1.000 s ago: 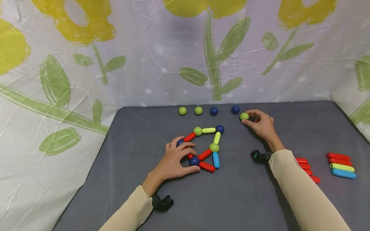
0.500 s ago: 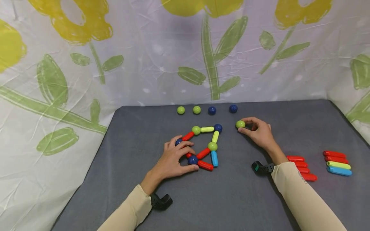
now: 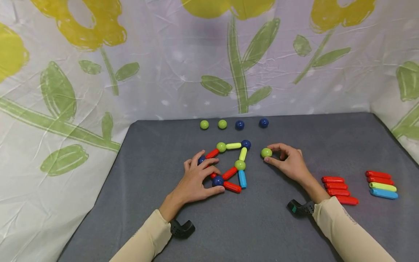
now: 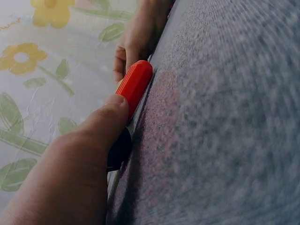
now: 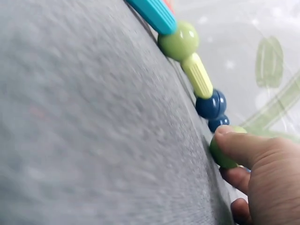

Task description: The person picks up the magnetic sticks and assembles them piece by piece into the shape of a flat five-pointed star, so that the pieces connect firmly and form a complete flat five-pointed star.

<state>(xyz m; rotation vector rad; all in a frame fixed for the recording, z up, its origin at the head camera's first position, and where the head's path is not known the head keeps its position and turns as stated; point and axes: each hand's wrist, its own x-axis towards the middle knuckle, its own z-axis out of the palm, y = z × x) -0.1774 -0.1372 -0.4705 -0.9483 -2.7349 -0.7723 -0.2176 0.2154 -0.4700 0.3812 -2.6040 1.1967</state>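
Observation:
My right hand [image 3: 291,163] pinches a light green ball [image 3: 266,153] between thumb and fingers, just right of a figure of magnetic sticks and balls. In the right wrist view the thumb lies over the green ball [image 5: 221,152], low beside the cloth. The figure joins blue and green balls with red and yellow sticks. From its green ball [image 3: 240,165] a blue stick [image 3: 242,179] points toward me; a red stick [image 3: 232,187] leads off its near blue ball [image 3: 217,181]. My left hand [image 3: 193,182] holds the figure's left side, thumb by that blue ball, covering part of it.
Two loose green balls [image 3: 222,124] and two blue balls [image 3: 239,125] line the table's back edge. Several red sticks [image 3: 337,185] lie right of the right forearm. Farther right is another row with red, yellow and blue sticks [image 3: 383,193]. A flowered cloth hangs behind.
My right hand has brought the green ball from the back row toward me and slightly left, near the figure. The left hand has stayed in place on the figure.

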